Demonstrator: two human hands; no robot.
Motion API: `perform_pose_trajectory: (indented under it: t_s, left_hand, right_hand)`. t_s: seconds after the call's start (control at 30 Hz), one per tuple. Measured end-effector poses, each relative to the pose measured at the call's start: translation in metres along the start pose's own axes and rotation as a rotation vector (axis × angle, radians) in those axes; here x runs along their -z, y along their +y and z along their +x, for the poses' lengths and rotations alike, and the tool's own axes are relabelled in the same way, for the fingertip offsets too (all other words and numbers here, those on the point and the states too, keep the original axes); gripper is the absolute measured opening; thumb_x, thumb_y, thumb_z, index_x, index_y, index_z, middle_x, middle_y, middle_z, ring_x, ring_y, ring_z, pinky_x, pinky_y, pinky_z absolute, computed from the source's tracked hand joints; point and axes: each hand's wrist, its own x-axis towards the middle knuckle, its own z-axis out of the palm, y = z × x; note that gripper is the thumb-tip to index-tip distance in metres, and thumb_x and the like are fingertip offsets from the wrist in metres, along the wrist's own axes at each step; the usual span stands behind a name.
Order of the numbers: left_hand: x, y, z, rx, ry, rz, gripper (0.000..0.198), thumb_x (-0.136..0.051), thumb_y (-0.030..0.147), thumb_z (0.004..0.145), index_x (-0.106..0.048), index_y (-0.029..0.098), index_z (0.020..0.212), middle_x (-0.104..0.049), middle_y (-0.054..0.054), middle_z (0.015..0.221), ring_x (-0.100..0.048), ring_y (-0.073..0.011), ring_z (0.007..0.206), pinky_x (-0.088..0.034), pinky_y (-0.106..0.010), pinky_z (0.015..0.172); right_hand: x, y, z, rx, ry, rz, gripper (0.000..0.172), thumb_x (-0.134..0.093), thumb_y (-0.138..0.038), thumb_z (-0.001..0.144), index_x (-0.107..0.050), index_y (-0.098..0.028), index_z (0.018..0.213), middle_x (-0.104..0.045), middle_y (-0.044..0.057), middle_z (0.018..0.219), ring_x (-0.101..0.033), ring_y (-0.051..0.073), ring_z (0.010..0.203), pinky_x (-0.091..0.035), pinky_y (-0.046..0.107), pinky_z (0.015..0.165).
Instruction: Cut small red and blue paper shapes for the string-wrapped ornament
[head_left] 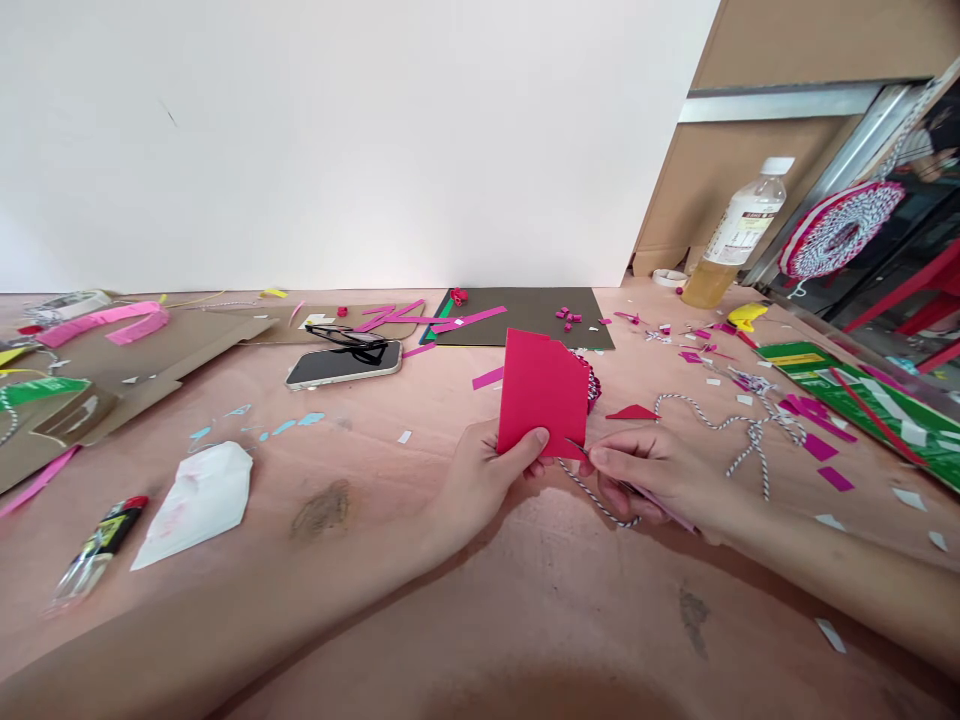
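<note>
My left hand (pixel 487 480) pinches a magenta card (pixel 541 392) upright between thumb and fingers, and the card's top right corner is cut away at an angle. My right hand (pixel 649 475) is closed around a pair of slim scissors (pixel 577 449), whose thin blades reach the card's lower right corner. Black-and-white baker's twine (pixel 596 505) loops under the hands and trails off to the right across the table. A twine-wrapped magenta piece (pixel 592 385) is partly hidden behind the card. A red triangular offcut (pixel 631 413) lies just beyond my right hand.
A phone (pixel 343 364) and black glasses (pixel 346 337) lie left of the card, and a dark board (pixel 525 316) holds magenta scraps behind it. A plastic bottle (pixel 739 230) stands at back right. Cardboard (pixel 112 370) and a green printed card (pixel 847 400) flank the table.
</note>
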Motion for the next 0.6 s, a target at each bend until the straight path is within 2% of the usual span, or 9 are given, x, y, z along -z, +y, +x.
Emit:
perform_pose_trajectory:
  t_s: [0.17, 0.3, 0.37, 0.47, 0.6]
  left_hand:
    - [-0.0006, -0.0046, 0.0009, 0.038, -0.056, -0.121, 0.031, -0.057, 0.037, 0.08, -0.059, 0.013, 0.06, -0.059, -0.004, 0.064, -0.051, -0.0131, 0.058, -0.039, -0.024, 0.055]
    - [-0.0021, -0.0049, -0.002, 0.044, -0.082, -0.137, 0.02, -0.059, 0.032, 0.08, -0.059, 0.015, 0.068, -0.057, -0.001, 0.066, -0.049, -0.012, 0.06, -0.038, -0.023, 0.056]
    - [-0.0024, -0.0042, -0.0036, 0.036, -0.068, -0.13, 0.016, -0.06, 0.031, 0.079, -0.058, 0.016, 0.072, -0.056, 0.0, 0.067, -0.048, -0.0119, 0.061, -0.039, -0.022, 0.056]
    - [-0.0019, -0.0032, -0.0042, 0.035, -0.047, -0.115, 0.022, -0.058, 0.034, 0.08, -0.058, 0.016, 0.068, -0.056, 0.0, 0.065, -0.048, -0.0116, 0.059, -0.039, -0.022, 0.056]
    - [-0.0003, -0.0021, -0.0035, 0.021, -0.034, -0.086, 0.03, -0.056, 0.039, 0.081, -0.058, 0.016, 0.061, -0.055, 0.001, 0.06, -0.049, -0.0118, 0.057, -0.039, -0.023, 0.056]
  right_hand:
    - [-0.005, -0.0002, -0.0003, 0.016, 0.007, 0.066, 0.047, -0.041, -0.048, 0.089, -0.058, -0.015, 0.061, -0.051, -0.002, 0.044, -0.034, 0.005, 0.033, -0.017, 0.018, 0.03]
    - [-0.0066, 0.0014, 0.0008, 0.095, 0.043, 0.068, 0.043, -0.046, -0.048, 0.087, -0.058, -0.014, 0.063, -0.055, 0.0, 0.051, -0.034, 0.005, 0.034, -0.018, 0.019, 0.032]
    - [-0.0056, 0.0013, 0.0015, 0.083, 0.047, 0.077, 0.041, -0.048, -0.049, 0.086, -0.057, -0.015, 0.064, -0.053, -0.001, 0.05, -0.032, 0.005, 0.034, -0.016, 0.019, 0.032]
    - [-0.003, -0.0006, 0.0024, 0.015, 0.024, 0.103, 0.042, -0.048, -0.052, 0.085, -0.055, -0.016, 0.064, -0.043, -0.006, 0.043, -0.028, 0.005, 0.033, -0.014, 0.018, 0.031]
    - [-0.0022, -0.0021, 0.0026, -0.014, -0.024, 0.118, 0.04, -0.051, -0.053, 0.082, -0.057, -0.016, 0.069, -0.042, -0.006, 0.043, -0.028, 0.004, 0.033, -0.015, 0.017, 0.03]
